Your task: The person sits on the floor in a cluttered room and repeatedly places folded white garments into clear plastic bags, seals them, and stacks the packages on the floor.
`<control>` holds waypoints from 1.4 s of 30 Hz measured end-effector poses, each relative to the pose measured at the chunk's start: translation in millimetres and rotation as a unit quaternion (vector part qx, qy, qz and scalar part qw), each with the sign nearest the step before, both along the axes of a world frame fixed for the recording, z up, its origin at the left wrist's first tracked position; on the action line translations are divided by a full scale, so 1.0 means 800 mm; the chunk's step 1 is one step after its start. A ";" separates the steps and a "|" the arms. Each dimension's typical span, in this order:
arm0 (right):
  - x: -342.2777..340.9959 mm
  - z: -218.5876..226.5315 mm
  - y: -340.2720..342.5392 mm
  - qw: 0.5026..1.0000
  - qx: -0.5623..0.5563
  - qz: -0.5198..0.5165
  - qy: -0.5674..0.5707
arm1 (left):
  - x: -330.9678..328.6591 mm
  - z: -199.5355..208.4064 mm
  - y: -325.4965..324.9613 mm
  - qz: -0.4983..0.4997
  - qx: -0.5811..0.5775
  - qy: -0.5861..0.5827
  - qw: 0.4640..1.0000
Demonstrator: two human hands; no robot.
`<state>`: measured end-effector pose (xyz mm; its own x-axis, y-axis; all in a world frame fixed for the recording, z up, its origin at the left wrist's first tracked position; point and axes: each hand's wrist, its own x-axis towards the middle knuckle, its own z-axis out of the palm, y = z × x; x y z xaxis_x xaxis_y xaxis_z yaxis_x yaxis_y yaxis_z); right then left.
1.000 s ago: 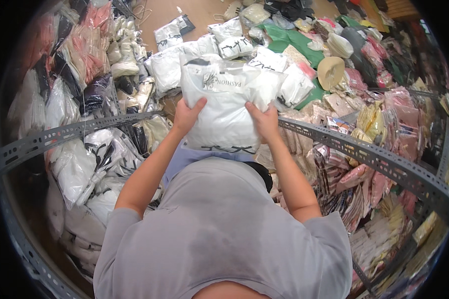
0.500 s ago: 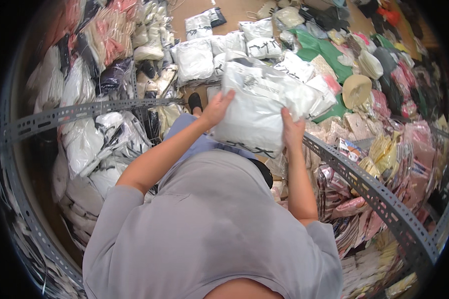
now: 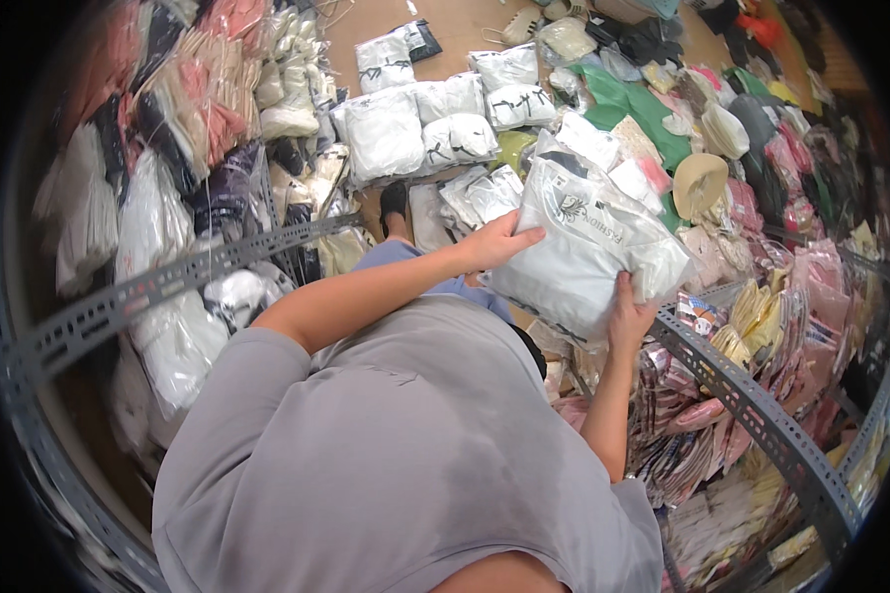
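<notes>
Between my two hands is a white plastic garment bag (image 3: 588, 242) with dark print on its face, tilted in front of my belly. My left hand (image 3: 501, 244) grips its left edge, thumb on top and the other fingers hidden beneath. At the right edge my right hand (image 3: 630, 313) holds it the same way, thumb pressed on the plastic. What the bag contains is hidden. Just past it, more white packages (image 3: 485, 193) lie on the floor, and a bigger row of white bagged packs (image 3: 384, 135) sits further off.
Slotted grey metal rails (image 3: 752, 415) run along my right, with another rail (image 3: 158, 296) on my left. Stacks of bagged clothes (image 3: 168, 326) crowd the left side. On the right are a beige hat (image 3: 701, 184), green plastic sheeting (image 3: 628, 104) and pink bagged goods (image 3: 821, 306).
The bag has moved to the right and turned, and its printed face shows more. Both hands moved right with it, keeping hold. Packages behind it have come into view.
</notes>
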<state>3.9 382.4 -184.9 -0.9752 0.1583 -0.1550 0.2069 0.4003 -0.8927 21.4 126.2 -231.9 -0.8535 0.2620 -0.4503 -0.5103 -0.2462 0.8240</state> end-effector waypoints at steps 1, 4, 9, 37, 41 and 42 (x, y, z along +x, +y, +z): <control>0.003 0.002 -0.012 1.000 -0.018 -0.015 0.006 | -0.002 -0.002 -0.013 -0.021 0.002 -0.031 0.999; 0.005 0.020 -0.059 0.998 -0.027 -0.050 0.021 | -0.021 0.044 -0.057 -0.052 0.041 -0.057 0.996; 0.000 0.022 -0.124 0.992 -0.033 -0.119 0.012 | -0.037 -0.046 -0.112 -0.051 0.119 0.062 0.990; -0.320 -0.523 -0.350 0.950 -0.182 0.193 -0.165 | -0.186 -0.542 -0.315 0.244 -0.149 0.055 0.957; -0.381 -0.583 -0.412 0.910 -0.244 0.284 -0.181 | -0.245 -0.594 -0.374 0.289 -0.019 0.071 0.954; -0.390 -0.591 -0.427 0.901 -0.253 0.293 -0.196 | -0.255 -0.610 -0.380 0.295 -0.034 0.075 0.952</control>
<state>-308.4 40.5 -657.9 -0.7225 -0.5542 -0.4134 0.4314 0.1057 -0.8959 -182.8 -177.6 -719.8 -0.8986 -0.3091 -0.3114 -0.1757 -0.3969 0.9009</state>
